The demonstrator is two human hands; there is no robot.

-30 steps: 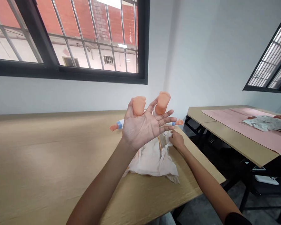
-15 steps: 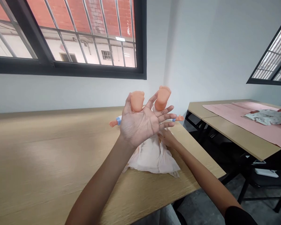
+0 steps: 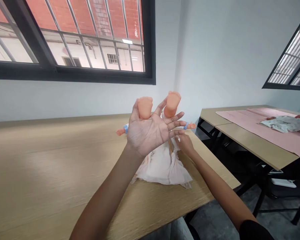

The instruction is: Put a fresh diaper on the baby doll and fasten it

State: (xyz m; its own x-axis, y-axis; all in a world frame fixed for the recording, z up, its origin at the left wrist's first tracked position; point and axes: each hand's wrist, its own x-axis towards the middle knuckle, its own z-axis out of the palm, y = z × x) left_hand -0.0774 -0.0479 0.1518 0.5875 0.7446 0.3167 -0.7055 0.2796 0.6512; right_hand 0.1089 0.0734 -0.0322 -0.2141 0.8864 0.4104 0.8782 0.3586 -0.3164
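My left hand (image 3: 150,131) holds up a doll by its lower legs, palm towards me. One doll foot (image 3: 145,107) rises between thumb and forefinger, the other (image 3: 172,104) between forefinger and middle finger; the remaining fingers stretch to the right. Under the raised legs a white diaper (image 3: 161,166) lies spread on the table. At its right side is my right hand (image 3: 186,144), with curled fingers pinching the diaper's edge; the fingertips are partly hidden. The doll's arms (image 3: 121,131) with blue cuffs stick out on both sides; its body and head are hidden behind my left hand.
The wooden table (image 3: 52,173) ends in a corner to the right. Beyond a gap stands another table with a pink mat (image 3: 240,120) and a second clothed doll (image 3: 285,123). A black chair (image 3: 287,193) holding a white object stands below it. A barred window is ahead.
My right hand has shifted slightly right and away from the diaper's middle, showing more of its side edge. My left hand keeps the doll's legs raised in about the same place.
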